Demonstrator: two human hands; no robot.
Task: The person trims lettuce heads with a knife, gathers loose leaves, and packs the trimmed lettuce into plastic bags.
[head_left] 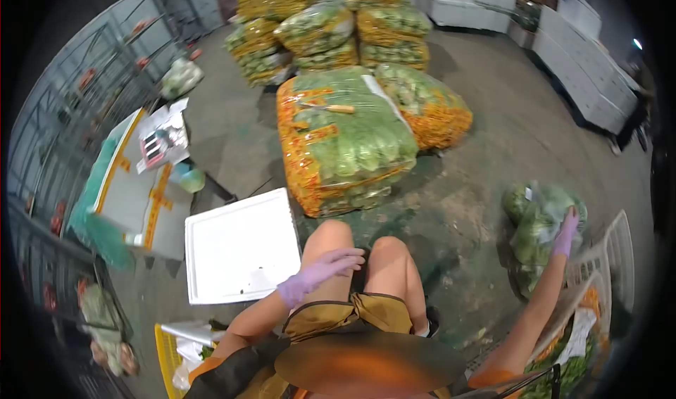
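Note:
My left hand [322,275], in a purple glove, rests over my left thigh with its fingers stretched out and nothing in it. On the right, my right hand [567,231], also gloved, reaches down onto a clear plastic bag of green vegetables [539,219] on the floor; its fingers are partly hidden against the plastic. A white foam lid or tray [241,250] lies left of my knees. Ahead of me is a large wrapped bundle of green vegetables [355,135], with a wooden-handled knife [339,108] on top.
Stacked vegetable bundles [317,29] stand at the back. White foam boxes [584,68] line the upper right. Beside my right arm is a white crate [620,258] near leafy greens. A taped foam box [144,202] and metal racks [53,138] are at left, a yellow basket [166,360] lower left.

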